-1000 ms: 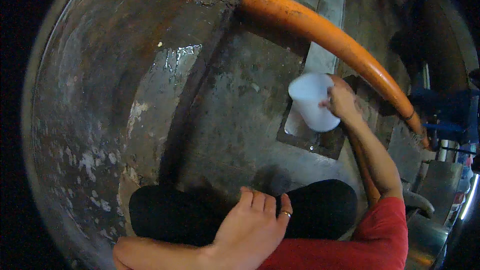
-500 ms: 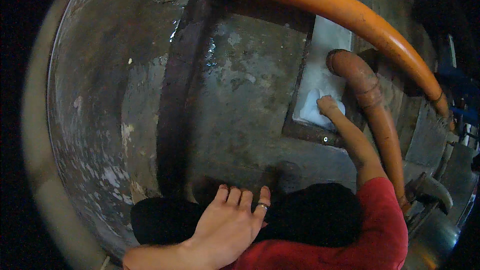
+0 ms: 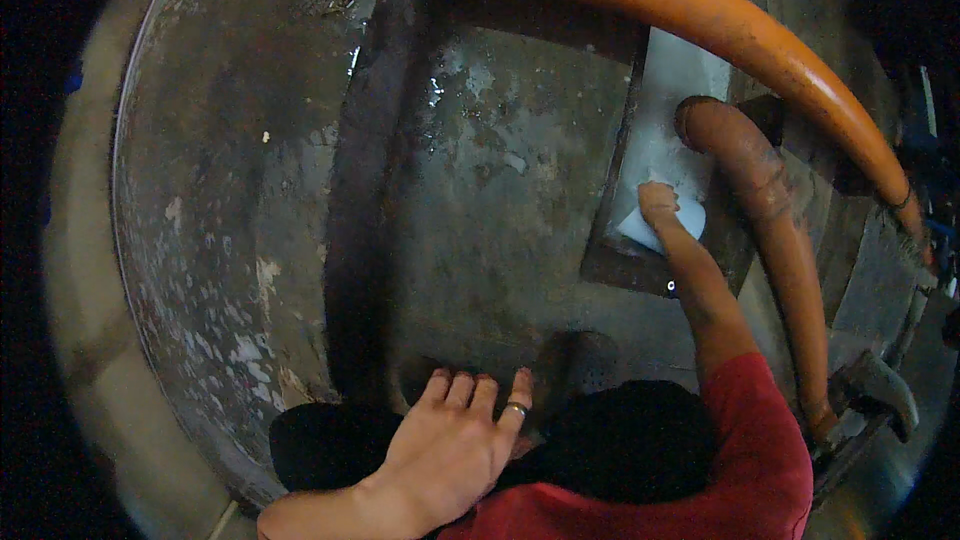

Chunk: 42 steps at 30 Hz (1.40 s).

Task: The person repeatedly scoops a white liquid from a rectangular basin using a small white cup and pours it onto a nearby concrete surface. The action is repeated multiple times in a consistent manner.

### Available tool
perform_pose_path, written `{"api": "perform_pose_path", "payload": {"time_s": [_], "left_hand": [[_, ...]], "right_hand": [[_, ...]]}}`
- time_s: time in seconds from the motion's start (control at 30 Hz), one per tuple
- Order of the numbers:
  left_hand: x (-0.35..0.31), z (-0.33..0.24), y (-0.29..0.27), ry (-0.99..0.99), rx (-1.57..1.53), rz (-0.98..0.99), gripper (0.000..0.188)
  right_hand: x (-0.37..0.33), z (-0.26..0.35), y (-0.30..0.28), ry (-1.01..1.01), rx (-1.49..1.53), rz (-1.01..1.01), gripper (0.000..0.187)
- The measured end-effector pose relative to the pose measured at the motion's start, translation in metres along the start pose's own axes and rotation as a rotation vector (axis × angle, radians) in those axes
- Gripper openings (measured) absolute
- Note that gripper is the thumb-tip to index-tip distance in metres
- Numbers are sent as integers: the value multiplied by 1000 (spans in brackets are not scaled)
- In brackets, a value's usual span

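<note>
White, smooth-walled rounded vessel, plastic by its look, is resting at the near end of a pale, narrow, straight-sided channel, to the person's right. Around it, a broad, stained grey floor is filling much of the view, and a thick, glossy orange pipe is arching across the far side. That pale channel is passing beneath it, while a slimmer, duller, rust-orange bent pipe is ending at the channel, beyond the vessel. Nearer, dark fabric trousers and a red fabric sleeve are occupying the lower edge. From that sleeve the right hand, the nearer one, is reaching to the vessel, its fingers curling together and apparently clamping an edge or handle; which, I cannot tell. The vessel is lying on the near side of those fingers, under the wrist and showing on both sides; forearm and hand are hiding its long axis. Well apart, the left hand is hanging palm-down over the lap, fingers standing slightly apart and holding nothing, a plain metal ring circling one.
</note>
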<state>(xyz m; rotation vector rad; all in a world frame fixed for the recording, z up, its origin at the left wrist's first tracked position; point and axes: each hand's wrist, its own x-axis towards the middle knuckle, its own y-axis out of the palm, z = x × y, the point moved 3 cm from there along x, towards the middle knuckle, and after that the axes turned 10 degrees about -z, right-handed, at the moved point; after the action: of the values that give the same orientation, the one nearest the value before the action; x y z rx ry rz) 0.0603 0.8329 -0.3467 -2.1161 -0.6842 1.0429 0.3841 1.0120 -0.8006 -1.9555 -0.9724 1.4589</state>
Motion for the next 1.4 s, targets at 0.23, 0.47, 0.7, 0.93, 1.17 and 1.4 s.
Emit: {"api": "perform_pose_path", "payload": {"time_s": [0.23, 0.47, 0.7, 0.93, 1.17, 1.4], "left_hand": [[-18, 1, 9, 47, -2, -62, 50], [-46, -3, 15, 10, 67, -163, 52], [-82, -3, 15, 123, 124, -351, 50], [-87, 1, 23, 117, 36, -517, 44], [-85, -15, 21, 145, 40, -450, 40], [-73, -17, 18, 118, 61, -390, 37]], "right_hand": [[-23, -24, -50, -111, 550, -666, 47], [-90, -35, -72, 93, 842, -982, 53], [-191, -67, -217, -168, 789, -1197, 40], [-258, 10, -388, -526, 590, -1122, 30], [-285, 194, -522, -746, -313, -1330, 22], [-299, 314, -584, -888, -625, -1835, 15]]}}
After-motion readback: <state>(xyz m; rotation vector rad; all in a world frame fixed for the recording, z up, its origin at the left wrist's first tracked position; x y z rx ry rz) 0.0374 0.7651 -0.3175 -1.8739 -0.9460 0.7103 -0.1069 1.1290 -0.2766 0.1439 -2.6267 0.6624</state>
